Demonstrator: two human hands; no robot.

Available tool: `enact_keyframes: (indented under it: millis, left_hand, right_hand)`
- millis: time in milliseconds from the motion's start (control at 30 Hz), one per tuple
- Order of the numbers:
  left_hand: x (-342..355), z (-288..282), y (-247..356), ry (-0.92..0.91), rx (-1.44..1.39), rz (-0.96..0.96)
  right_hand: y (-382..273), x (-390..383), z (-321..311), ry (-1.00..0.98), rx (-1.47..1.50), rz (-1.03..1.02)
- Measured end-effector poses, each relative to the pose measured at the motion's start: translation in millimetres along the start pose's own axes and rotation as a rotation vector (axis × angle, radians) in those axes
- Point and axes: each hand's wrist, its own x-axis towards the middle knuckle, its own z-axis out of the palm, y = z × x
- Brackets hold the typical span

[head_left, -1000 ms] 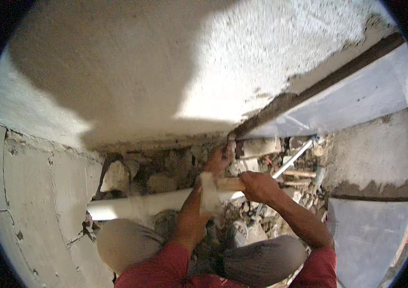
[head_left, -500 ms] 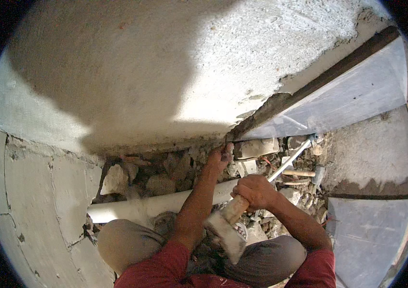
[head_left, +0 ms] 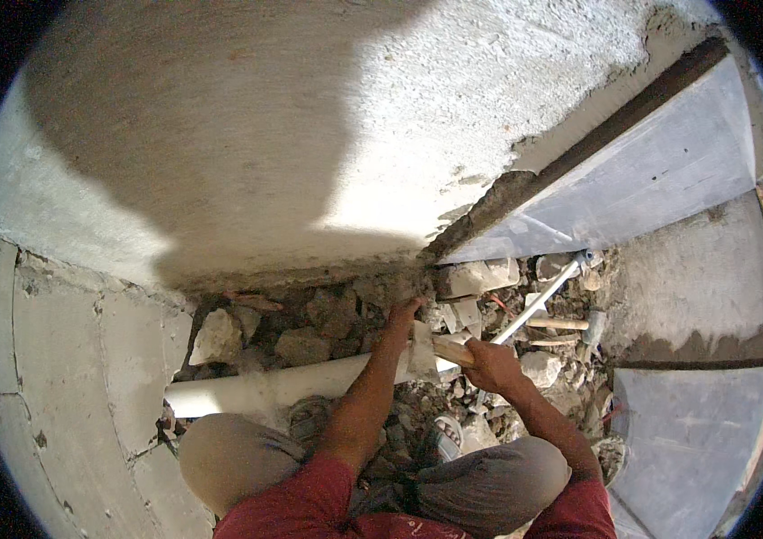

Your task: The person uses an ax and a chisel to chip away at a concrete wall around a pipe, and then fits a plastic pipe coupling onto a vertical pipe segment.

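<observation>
Beside the white pipe (head_left: pixel 260 388), the right hand (head_left: pixel 493 365) was closed around a wooden-handled hammer (head_left: pixel 422 352), its head near the left hand (head_left: pixel 406 311), curled by the base of the wall (head_left: pixel 247 180), any hold there unclear.

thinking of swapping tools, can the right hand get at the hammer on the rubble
Probably, yes: nothing seems to lie over that hammer, and the right hand is close by, though it would first have to release the mallet.
</observation>
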Motion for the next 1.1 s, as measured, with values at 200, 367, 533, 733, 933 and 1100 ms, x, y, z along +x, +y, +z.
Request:
enact_keyframes:
  millis: [200,367,533,733,933,1100]
  left_hand:
    - [-62.3,64.3,98.6,0.142,-0.103,-0.085]
    - [-54.5,52.8,89.9,0.113,0.15,0.29]
    - [-43.9,60.3,83.3,0.024,-0.223,0.043]
    - [-39.8,44.6,71.4,0.177,0.247,0.477]
    - [-48.6,76.4,103.4,0.166,-0.219,-0.094]
    - [-13.4,35.1,61.4,0.012,-0.191,0.301]
  right_hand:
    - [14.1,-22.0,9.6,-0.017,0.102,0.186]
    - [13.4,-22.0,15.3,-0.004,0.144,0.174]
    - [30.3,-19.5,14.4,0.087,0.116,0.1]
    - [11.7,-16.0,-11.1,0.101,0.111,-0.46]
    - [66.4,30.1,5.7,-0.127,-0.164,0.172]
    - [12.4,3.5,-0.7,0.129,0.003,-0.439]
